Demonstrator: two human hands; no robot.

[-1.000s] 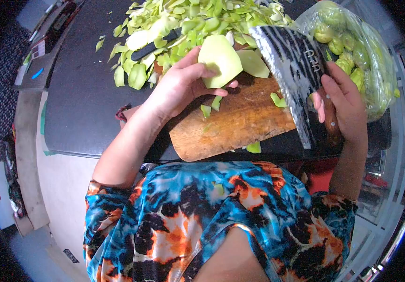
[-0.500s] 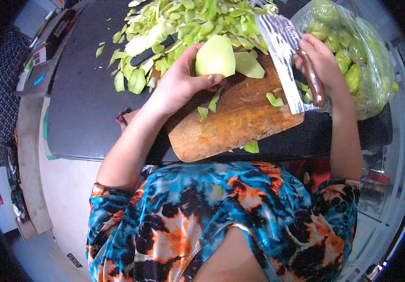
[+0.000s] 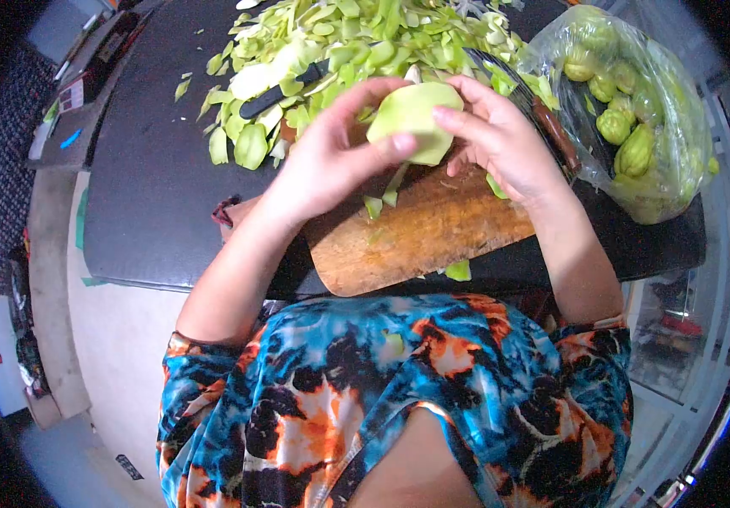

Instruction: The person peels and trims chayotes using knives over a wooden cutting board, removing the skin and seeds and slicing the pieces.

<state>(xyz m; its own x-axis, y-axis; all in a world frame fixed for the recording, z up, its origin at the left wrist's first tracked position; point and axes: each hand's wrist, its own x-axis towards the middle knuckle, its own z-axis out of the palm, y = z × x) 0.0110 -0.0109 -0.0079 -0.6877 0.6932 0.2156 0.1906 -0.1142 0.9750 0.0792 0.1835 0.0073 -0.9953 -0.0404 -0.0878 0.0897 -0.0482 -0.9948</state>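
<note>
Between both hands, above the wooden cutting board (image 3: 433, 241), is a pale green peeled chayote (image 3: 416, 118) with a flat cut side. My left hand (image 3: 331, 161) grips it from the left, thumb across its front. From the right, my right hand (image 3: 500, 140) closes on it too, thumb pressed on the top right. The cleaver (image 3: 558, 135) lies beyond my right hand with its brown handle toward me, its blade partly hidden. A few peel scraps (image 3: 373, 207) are on the board.
A large heap of green peelings (image 3: 356, 51) covers the far side of the black table (image 3: 145, 195). A black-handled tool (image 3: 272, 100) lies among them. To the right stands a clear plastic bag (image 3: 670, 178) with several whole chayotes (image 3: 615, 125).
My right hand has put the cleaver down at the right of the board and moved left onto the chayote. My left hand has brought the chayote slightly right and turned it.
</note>
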